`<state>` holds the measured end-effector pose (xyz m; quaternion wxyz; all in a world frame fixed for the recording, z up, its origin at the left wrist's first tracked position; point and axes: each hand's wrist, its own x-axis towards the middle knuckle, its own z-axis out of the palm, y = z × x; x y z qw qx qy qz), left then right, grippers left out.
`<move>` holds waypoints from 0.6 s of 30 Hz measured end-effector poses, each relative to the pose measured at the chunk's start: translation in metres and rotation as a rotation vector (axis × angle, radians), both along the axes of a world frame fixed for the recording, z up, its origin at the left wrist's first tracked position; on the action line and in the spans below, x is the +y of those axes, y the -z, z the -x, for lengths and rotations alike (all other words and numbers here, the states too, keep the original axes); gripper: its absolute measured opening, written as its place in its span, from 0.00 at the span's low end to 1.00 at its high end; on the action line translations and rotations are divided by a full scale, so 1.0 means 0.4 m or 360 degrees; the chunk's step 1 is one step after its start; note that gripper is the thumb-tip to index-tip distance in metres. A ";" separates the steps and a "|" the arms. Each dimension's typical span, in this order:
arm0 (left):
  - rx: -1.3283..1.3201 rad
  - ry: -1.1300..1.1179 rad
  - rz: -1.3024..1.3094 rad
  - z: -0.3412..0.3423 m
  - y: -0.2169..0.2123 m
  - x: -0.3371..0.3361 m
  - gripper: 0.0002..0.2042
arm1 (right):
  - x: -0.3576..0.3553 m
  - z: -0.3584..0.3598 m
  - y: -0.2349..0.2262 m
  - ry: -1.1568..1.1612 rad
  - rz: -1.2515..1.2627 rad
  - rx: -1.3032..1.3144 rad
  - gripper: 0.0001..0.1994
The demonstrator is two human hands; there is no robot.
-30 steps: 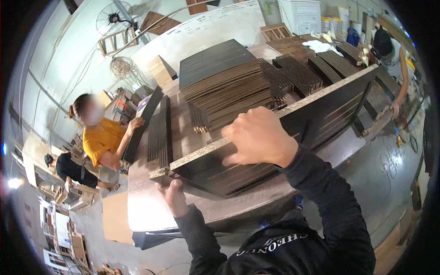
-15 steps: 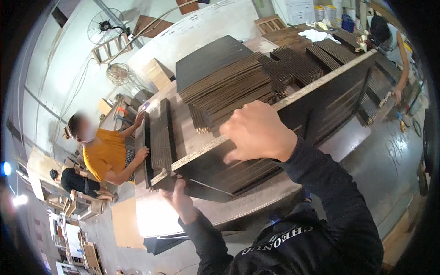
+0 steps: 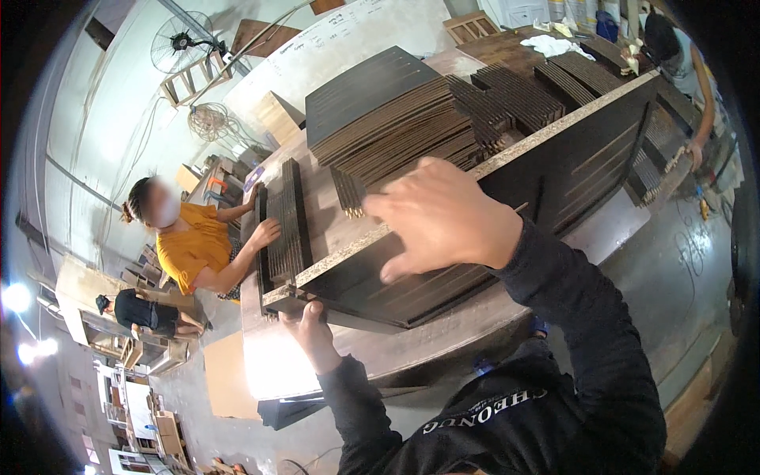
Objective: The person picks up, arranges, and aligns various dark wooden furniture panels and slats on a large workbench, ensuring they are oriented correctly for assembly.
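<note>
Panel (image 3: 507, 206), dark and slotted, stands on edge along the surface's (image 3: 380, 356) near edge. Left hand (image 3: 313, 332) grips its lower left corner; right hand (image 3: 443, 218) lies open-fingered across its top edge.

Pale wall (image 3: 103, 119) across upper left of frame; standing fan (image 3: 176, 41) at top left (wooden frame just beside). Grey concrete floor (image 3: 673, 261) at right. Bright lamps (image 3: 16, 297) glare at left edge.
</note>
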<state>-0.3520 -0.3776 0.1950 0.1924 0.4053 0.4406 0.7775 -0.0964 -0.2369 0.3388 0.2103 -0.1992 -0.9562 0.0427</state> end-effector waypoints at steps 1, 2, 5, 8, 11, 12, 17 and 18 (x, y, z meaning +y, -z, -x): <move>0.0000 -0.0010 0.0022 -0.006 -0.002 0.001 0.22 | 0.001 0.017 -0.010 -0.0059 0.0016 -0.0015 0.29; 0.0006 -0.0031 -0.0007 -0.012 -0.004 0.003 0.23 | -0.008 0.032 -0.036 -0.0067 -0.0064 0.0033 0.35; 0.0035 -0.0009 -0.0094 -0.019 0.002 -0.010 0.26 | -0.048 0.080 -0.094 -0.0205 -0.0473 0.0957 0.28; -0.0247 -0.0204 -0.0067 -0.060 -0.016 -0.002 0.21 | -0.082 0.173 -0.034 -0.0207 -0.0641 0.1054 0.27; 0.0006 -0.0143 -0.0083 -0.100 -0.033 0.044 0.17 | -0.066 0.183 0.005 -0.0177 -0.0197 -0.0066 0.19; 0.0056 -0.0169 -0.0031 -0.102 -0.035 0.032 0.17 | -0.065 0.189 0.028 -0.0171 -0.0170 0.0075 0.15; -0.0065 0.0030 -0.0063 -0.033 -0.032 -0.017 0.19 | -0.097 0.222 0.044 -0.0301 -0.0135 0.0308 0.06; -0.0036 -0.0076 -0.0069 -0.047 -0.037 -0.013 0.19 | -0.102 0.221 0.045 -0.0269 -0.0096 0.0302 0.05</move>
